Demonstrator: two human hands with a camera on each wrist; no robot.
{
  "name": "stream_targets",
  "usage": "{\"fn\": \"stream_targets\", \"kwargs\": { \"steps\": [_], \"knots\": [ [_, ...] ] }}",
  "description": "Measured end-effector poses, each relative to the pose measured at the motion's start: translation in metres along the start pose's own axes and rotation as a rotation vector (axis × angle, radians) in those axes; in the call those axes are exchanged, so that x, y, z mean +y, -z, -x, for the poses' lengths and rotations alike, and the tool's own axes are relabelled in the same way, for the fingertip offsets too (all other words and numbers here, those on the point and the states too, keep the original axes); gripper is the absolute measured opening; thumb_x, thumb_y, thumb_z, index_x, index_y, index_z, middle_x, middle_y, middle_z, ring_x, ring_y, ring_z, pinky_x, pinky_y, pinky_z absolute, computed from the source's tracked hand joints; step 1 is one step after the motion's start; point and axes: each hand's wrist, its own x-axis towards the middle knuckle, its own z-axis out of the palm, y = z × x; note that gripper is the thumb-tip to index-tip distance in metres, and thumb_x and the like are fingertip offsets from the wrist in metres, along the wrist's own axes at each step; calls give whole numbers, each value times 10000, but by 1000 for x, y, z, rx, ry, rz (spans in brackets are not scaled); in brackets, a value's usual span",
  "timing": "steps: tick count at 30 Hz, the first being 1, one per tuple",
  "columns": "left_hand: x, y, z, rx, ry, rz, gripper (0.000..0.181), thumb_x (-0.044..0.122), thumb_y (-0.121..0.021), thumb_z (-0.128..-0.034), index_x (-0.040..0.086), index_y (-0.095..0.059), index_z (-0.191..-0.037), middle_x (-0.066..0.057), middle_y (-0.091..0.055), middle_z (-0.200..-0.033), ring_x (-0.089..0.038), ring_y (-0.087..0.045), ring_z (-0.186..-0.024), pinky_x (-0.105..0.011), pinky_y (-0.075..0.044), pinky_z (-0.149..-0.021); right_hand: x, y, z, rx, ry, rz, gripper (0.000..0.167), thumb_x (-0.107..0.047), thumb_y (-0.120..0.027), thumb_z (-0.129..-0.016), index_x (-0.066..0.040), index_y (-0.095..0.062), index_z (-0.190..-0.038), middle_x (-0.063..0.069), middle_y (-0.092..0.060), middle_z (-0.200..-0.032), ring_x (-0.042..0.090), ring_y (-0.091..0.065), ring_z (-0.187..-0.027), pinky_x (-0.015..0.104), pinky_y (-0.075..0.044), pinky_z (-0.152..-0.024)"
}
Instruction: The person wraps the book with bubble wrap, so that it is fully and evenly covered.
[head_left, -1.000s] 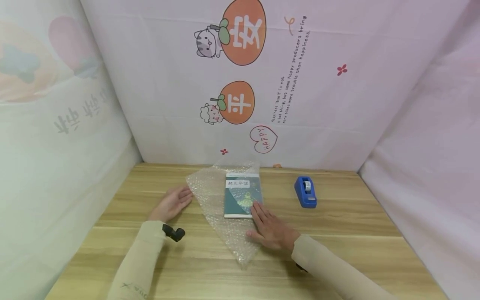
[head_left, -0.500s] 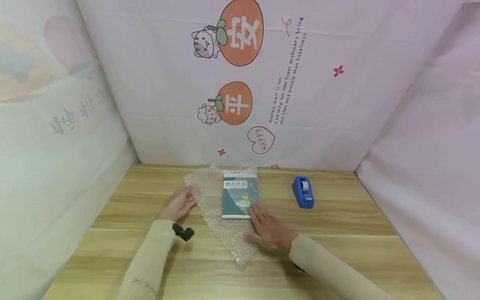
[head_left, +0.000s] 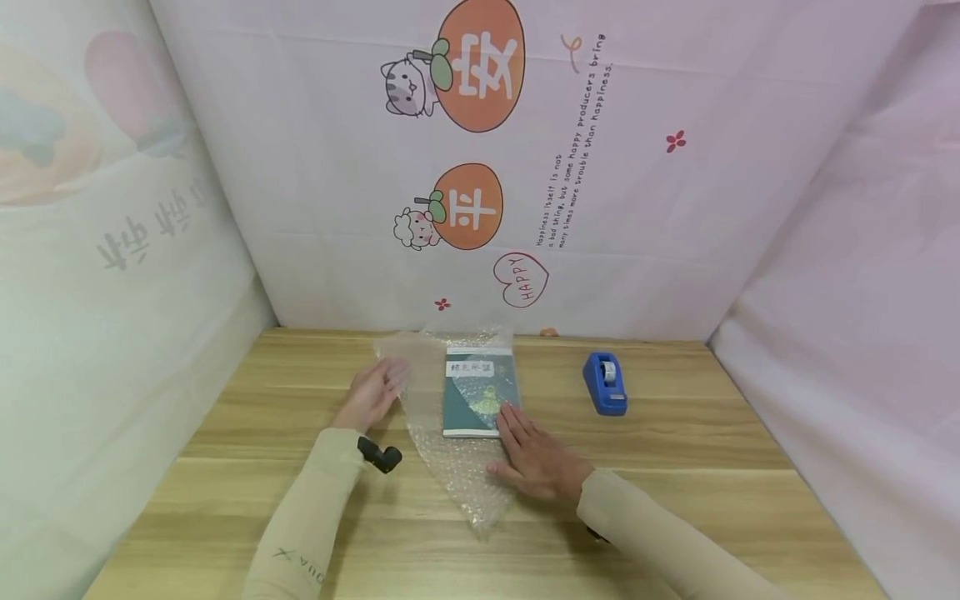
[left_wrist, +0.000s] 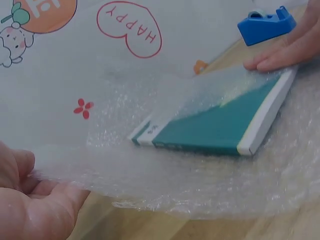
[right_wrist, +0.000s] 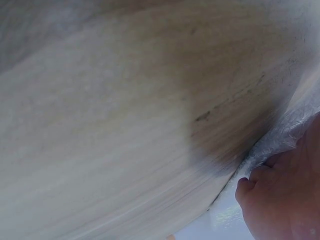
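On the wooden table [head_left: 675, 525], saw a teal book [head_left: 461, 410] lying flat on bubble wrap [head_left: 461, 475], partly covered by a folded-over piece of it. Had the wrap's left edge pinched between thumb and fingers of the left hand [head_left: 372, 395], lifted a bit off the wood. Had the right hand [head_left: 542, 457] laid over the book's near right corner, with fingers straight and close together. Also spotted a blue tape dispenser [head_left: 606, 387] off to the right.

The book [head_left: 461, 404] lies on bubble wrap [head_left: 457, 473] on the table [head_left: 712, 467]; tape dispenser [head_left: 606, 385] at its three o'clock, left hand [head_left: 372, 393] at nine, right hand [head_left: 538, 458] near five.
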Motion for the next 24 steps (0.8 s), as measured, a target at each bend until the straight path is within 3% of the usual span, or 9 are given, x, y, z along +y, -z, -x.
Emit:
{"fn": "stream_targets", "kwargs": {
  "steps": [10, 24],
  "knots": [
    [8, -29, 0, 17, -6, -4, 575, 132, -270, -1166, -98, -64, -1651, -319, -147, -1727, -389, -217, -1629, -438, -233, -1343, 0, 1, 0, 3, -1, -17, 877, -612, -310, -1107, 41, -154, -1671, 247, -90, -1769, 396, -104, -1659, 541, -233, -1337],
    [6, -68, 0, 3, -6, -108, 500, 104, -355, -1151, -107, -289, -1600, -301, -310, -1678, -402, -334, -1587, -455, -289, -1329, -2, 3, 2, -7, -8, 5, 885, -629, -298, -1103, 30, -149, -1675, 237, -83, -1772, 385, -99, -1661, 528, -230, -1341]
  ]
}}
